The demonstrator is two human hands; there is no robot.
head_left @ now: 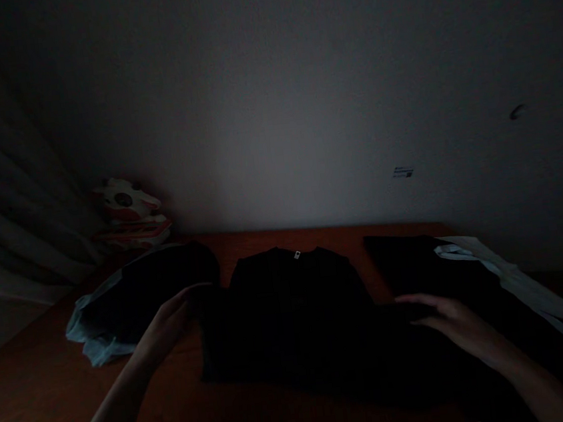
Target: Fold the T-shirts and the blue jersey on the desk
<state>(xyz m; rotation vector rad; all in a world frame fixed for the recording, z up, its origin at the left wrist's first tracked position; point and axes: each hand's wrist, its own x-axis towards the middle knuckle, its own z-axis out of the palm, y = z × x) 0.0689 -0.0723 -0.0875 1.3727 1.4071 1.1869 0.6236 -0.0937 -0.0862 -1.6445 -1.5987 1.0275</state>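
Observation:
A black top point(299, 330) lies spread in front of me, its neckline with a small pale label point(297, 255) towards the wall. At its left side my left hand point(173, 307) is closed on the dark cloth, its fingertips partly lost in the black. My right hand point(446, 314) is over the top's right side, thumb and forefinger stretched out and apart. The room is very dark, so folds and the edges of the sleeves hardly show.
Left on the brown wooden tabletop point(146, 413) is a heap of dark and pale blue cloth point(104, 317). Behind it stands a white and orange cow-shaped object point(128, 210). On the right lie dark garments point(417, 257) and a whitish one point(515, 280). A curtain point(9, 199) hangs at left.

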